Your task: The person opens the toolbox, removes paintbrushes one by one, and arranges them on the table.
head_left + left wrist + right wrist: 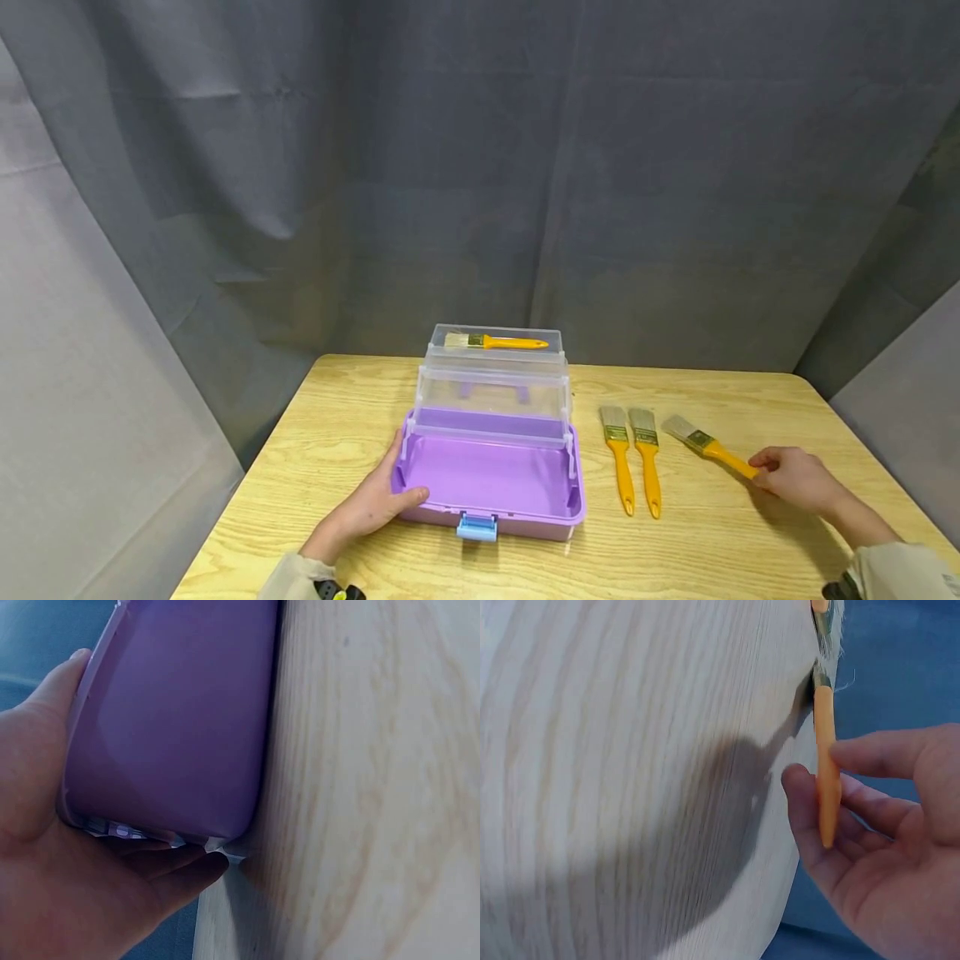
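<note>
A purple box (532, 527) with clear fold-out trays stands open at the table's middle. My left hand (375, 500) grips its left front corner, the thumb on the front rim and the fingers along the left side; the left wrist view shows the purple wall (172, 727) between them. To the right, my right hand (798, 479) pinches the yellow handle end of a paintbrush (723, 457). In the right wrist view, thumb and fingers hold that handle (823, 712) from both sides. Its bristles point away to the left.
Two paintbrushes (621, 467) (648, 467) lie side by side between box and right hand, bristles away. Another paintbrush (513, 342) lies across the top clear tray (552, 335). A blue latch (477, 527) sticks out in front of the box. Grey curtains (450, 167) stand behind the wooden table (360, 392).
</note>
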Tool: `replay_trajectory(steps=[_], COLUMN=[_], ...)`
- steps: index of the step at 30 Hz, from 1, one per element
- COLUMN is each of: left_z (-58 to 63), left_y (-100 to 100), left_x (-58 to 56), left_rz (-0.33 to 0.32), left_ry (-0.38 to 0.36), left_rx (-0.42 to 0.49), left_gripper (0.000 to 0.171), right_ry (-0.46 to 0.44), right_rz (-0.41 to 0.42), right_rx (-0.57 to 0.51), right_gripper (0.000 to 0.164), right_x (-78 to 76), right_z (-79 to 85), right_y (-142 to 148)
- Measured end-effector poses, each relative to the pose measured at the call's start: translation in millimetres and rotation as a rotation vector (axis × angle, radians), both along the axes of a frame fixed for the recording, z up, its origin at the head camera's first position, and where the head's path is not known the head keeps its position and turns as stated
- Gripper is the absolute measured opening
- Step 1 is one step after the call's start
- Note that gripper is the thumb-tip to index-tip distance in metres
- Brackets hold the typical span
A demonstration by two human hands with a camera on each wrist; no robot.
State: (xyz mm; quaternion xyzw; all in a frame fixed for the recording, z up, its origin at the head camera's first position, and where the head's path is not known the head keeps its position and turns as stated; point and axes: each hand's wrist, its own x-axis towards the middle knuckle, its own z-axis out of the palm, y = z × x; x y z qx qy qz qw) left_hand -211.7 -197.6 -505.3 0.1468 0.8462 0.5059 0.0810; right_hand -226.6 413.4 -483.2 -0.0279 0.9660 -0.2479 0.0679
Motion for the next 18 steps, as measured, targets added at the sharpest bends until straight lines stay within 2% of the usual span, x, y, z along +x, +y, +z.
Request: replay_trajectory(steps=[5, 13, 18], left_z=[0.4, 0.4, 0.5], left_y=[0.1, -0.8, -0.1], left_x=[-0.1, 0.2, 1.2], left_rz=[0.001, -0.001, 0.002], left_ry=[-0.008, -0.006, -0.003], left_rx=[-0.01, -0.008, 0.016], left_gripper=[0.104, 0.106, 0.104], right_ry=[-0.102, -0.341, -0.482], right_rz=[-0.047, -0.024, 0.031], right_rx=[-0.086, -0.472, -0.634], right_gripper=[0.029, 0.032, 0.026], right_x=[0.8, 3.3, 1.3], right_z=[-1.3, -2.5, -4.8], right_y=[-13.3, -25.8, -32.6])
